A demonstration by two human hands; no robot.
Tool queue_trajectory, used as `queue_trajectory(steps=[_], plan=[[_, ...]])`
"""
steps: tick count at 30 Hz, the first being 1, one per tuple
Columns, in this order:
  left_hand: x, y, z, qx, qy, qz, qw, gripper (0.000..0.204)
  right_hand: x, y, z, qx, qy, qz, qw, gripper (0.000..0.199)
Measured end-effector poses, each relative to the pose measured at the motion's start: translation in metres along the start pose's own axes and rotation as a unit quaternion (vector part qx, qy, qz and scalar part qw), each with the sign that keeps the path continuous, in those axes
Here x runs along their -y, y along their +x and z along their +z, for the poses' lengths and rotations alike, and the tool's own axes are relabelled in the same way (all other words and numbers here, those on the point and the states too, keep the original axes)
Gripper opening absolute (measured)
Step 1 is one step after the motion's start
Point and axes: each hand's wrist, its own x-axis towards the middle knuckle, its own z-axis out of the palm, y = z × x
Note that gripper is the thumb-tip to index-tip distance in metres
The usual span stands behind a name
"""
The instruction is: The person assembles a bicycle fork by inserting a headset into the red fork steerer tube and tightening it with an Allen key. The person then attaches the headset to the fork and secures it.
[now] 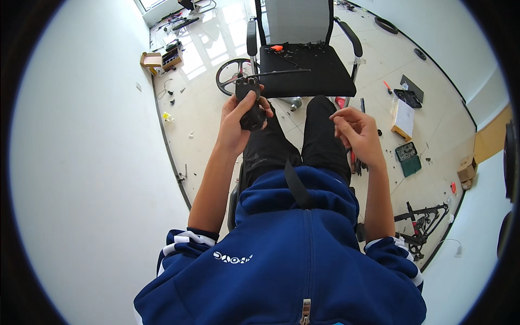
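Note:
My left hand (238, 120) is wrapped round a dark, blocky black part (251, 111) with round openings at its top end, its thumb lying across the front. The exact kind of part does not show. From its top a thin black rod or cable (279, 72) reaches right, over the front of the chair seat; whether it is fixed to the part I cannot tell. Apart from it, above my right thigh, my right hand (360, 135) is closed, its fingers bent and the tips near the thumb. Anything pinched there is too small to make out.
Ahead stands a black office chair (309, 81) with small dark parts and an orange piece (277, 48) on its seat. A spoked wheel (230, 76) lies left of it. To the right are a white box (402, 120), a green case (409, 167) and a black bicycle frame (428, 222).

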Motion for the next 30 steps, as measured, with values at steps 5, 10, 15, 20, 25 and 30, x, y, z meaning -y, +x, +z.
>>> queue_trajectory(steps=[5, 10, 15, 20, 25, 30], plan=[[0.003, -0.004, 0.006, 0.042, 0.037, 0.005, 0.998, 0.036, 0.030, 0.017, 0.032, 0.004, 0.108, -0.039, 0.993, 0.023], [0.005, -0.008, 0.018, 0.118, 0.058, 0.022, 0.991, 0.049, 0.031, 0.034, 0.036, 0.009, 0.223, -0.077, 0.972, 0.023], [0.009, -0.014, 0.025, 0.217, -0.038, 0.017, 0.975, 0.060, 0.023, 0.039, 0.039, 0.027, 0.281, -0.057, 0.958, 0.022], [0.011, -0.015, 0.024, 0.253, -0.116, -0.037, 0.960, 0.063, 0.010, 0.055, 0.043, 0.088, 0.377, 0.009, 0.922, 0.023], [0.011, -0.014, 0.023, 0.279, -0.192, -0.064, 0.939, 0.052, 0.008, 0.071, 0.056, 0.099, 0.404, 0.053, 0.908, 0.026], [0.014, -0.015, 0.032, 0.229, 0.073, -0.133, 0.962, 0.034, 0.036, 0.102, 0.059, 0.225, 0.200, 0.009, 0.954, 0.026]])
